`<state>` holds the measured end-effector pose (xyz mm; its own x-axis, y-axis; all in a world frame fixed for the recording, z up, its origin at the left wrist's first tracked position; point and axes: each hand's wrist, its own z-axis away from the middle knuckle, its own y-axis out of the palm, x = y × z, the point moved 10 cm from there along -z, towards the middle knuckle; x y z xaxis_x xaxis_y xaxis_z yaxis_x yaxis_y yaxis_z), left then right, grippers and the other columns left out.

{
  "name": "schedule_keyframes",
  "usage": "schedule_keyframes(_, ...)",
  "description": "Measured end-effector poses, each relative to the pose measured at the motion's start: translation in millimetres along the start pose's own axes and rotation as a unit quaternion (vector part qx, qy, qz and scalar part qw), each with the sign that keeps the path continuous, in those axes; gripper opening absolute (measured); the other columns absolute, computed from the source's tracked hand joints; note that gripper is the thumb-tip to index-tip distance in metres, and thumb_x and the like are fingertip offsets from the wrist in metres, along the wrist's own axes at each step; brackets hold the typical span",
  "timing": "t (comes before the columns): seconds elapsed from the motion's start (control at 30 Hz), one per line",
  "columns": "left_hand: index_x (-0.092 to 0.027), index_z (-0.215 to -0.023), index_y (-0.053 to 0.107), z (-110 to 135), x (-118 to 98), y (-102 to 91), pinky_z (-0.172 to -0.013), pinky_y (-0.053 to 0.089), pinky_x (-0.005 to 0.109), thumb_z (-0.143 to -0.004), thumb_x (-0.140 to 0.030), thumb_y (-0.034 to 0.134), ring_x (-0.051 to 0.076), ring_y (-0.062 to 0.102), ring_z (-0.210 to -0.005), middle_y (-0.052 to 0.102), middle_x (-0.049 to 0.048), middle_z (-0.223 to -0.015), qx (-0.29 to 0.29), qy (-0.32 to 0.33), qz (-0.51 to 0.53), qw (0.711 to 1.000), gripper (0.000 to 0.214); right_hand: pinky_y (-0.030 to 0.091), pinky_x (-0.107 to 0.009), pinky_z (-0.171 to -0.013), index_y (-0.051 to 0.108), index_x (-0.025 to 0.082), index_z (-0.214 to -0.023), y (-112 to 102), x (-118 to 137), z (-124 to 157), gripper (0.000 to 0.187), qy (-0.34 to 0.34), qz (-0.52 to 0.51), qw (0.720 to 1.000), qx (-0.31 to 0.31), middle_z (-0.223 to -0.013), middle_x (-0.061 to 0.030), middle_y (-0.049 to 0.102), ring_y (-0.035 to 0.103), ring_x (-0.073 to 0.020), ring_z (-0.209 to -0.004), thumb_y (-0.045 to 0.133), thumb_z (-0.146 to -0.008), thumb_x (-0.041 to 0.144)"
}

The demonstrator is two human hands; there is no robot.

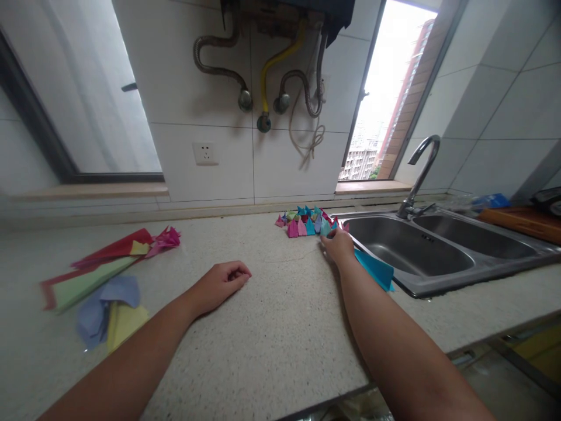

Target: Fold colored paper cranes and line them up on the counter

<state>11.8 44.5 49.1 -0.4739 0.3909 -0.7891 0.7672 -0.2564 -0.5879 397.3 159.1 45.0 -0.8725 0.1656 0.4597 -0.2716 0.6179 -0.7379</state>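
Observation:
My left hand [225,285] rests on the speckled pale countertop [272,327], its fingers curled and nothing visible in them. At the right end of a tight cluster of small origami pieces, my right hand [340,244] has its fingers pinched at a mint-coloured origami piece [325,227]. These pieces have pointed tips; a magenta piece [292,231] and a bright blue piece [310,227] stand in the front row. Part of the group is hidden behind my right hand. Beside my right forearm lies a turquoise paper sheet [376,270], partly covered by the arm.
Left on the counter lie red paper [116,247], green paper [94,283], a crumpled magenta paper piece [165,241], blue-lilac paper [99,310] and yellow paper [127,321]. A double steel sink [421,286] with a faucet [423,158] is at right, near a wooden board [512,223].

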Motion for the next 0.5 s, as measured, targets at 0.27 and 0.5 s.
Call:
schedule_keyframes(0.27,-0.020,-0.091,0.068,-0.1,-0.9,0.7,-0.067,0.038,0.026,-0.088,-0.039,0.056,0.016,0.054,-0.072,0.064,0.0009,-0.078,0.007,0.000,-0.008,1.000,0.023,0.044,-0.032,-0.074,0.059,0.018,-0.079,-7.7,4.8,1.9,0.020,0.014,0.006,1.000,-0.018,-0.091,-0.0132,0.066,0.061,-0.0252,-0.087,0.067,-0.071,0.034)
schedule_keyframes(0.5,-0.020,-0.091,0.069,0.2,0.5,1.3,-0.067,0.039,0.027,-0.087,-0.040,0.056,0.017,0.054,-0.073,0.064,0.0016,-0.078,0.010,-0.001,-0.009,1.000,0.024,0.044,-0.032,-0.074,0.059,0.018,-0.081,-7.6,8.2,4.2,0.018,-0.002,0.002,1.000,-0.012,-0.093,-0.0114,0.066,0.060,-0.0246,-0.087,0.066,-0.070,0.032)
